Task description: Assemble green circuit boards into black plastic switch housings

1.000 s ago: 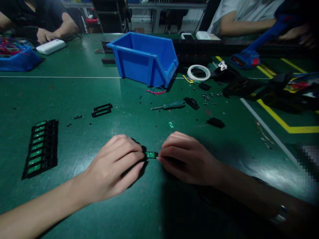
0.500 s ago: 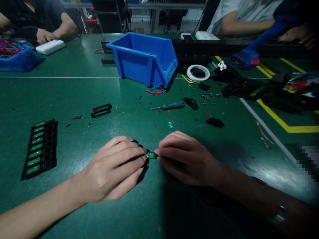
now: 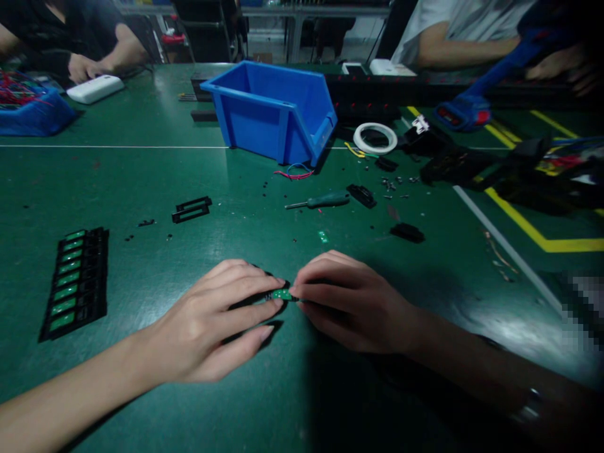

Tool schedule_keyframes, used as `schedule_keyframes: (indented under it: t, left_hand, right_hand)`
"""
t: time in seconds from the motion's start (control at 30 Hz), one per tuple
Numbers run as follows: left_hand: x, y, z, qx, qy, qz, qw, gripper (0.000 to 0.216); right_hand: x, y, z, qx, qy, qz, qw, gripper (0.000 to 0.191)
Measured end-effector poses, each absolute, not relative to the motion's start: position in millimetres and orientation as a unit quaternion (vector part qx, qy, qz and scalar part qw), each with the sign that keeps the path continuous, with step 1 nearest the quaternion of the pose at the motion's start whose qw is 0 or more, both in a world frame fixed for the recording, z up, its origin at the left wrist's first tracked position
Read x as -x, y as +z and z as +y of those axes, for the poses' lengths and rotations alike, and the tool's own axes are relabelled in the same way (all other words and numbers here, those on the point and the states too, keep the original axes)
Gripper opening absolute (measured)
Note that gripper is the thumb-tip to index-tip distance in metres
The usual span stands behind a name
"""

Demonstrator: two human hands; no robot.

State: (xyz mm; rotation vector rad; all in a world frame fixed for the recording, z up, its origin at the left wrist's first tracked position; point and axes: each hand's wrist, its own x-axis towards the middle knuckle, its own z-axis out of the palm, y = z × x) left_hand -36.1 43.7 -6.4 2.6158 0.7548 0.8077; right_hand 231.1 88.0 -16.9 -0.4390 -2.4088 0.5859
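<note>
Between my two hands, low over the green table, is a small black plastic part with a green circuit board [image 3: 282, 294] on it. My left hand [image 3: 207, 324] has its fingertips closed on the left end of this piece, the thumb lying apart below. Fingers of my right hand [image 3: 352, 299] pinch the right end and cover part of it. A loose green circuit board [image 3: 323, 236] lies just beyond my right hand. To the far left rests a row of black parts with green boards [image 3: 75, 286], set side by side.
A blue bin [image 3: 268, 119] stands at the back centre. Before it lie a green-handled screwdriver [image 3: 325, 200], black frames [image 3: 191, 209], screws and a white ring-shaped roll [image 3: 375, 138]. At right is a blue power tool [image 3: 465, 113]. Two people sit across the table.
My left fingers have slid slightly right along the black part, and the left thumb has spread away from the other fingers. The right fingertips have shifted slightly left over the board.
</note>
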Motion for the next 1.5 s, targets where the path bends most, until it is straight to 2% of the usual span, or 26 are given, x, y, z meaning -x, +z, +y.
schedule_keyframes:
  t: [0.27, 0.8, 1.27, 1.5]
  left_hand:
    - [40.9, -4.9, 42.5, -0.922, 0.257, 0.262, 0.127, 0.043]
    - [41.9, -5.9, 41.9, -0.927, 0.242, 0.264, 0.111, 0.045]
    - [39.2, -2.2, 40.7, -0.912, 0.266, 0.292, 0.108, 0.036]
    - [39.2, -3.1, 42.3, -0.907, 0.28, 0.294, 0.115, 0.03]
  right_hand:
    - [-237.3, -14.3, 82.5, 0.152, 0.187, -0.929, 0.28, 0.038]
    - [-237.9, -14.0, 82.5, 0.135, 0.18, -0.935, 0.274, 0.037]
    - [-238.6, -14.5, 82.9, 0.152, 0.19, -0.927, 0.284, 0.036]
    - [-236.5, -12.7, 82.8, 0.166, 0.189, -0.919, 0.304, 0.028]
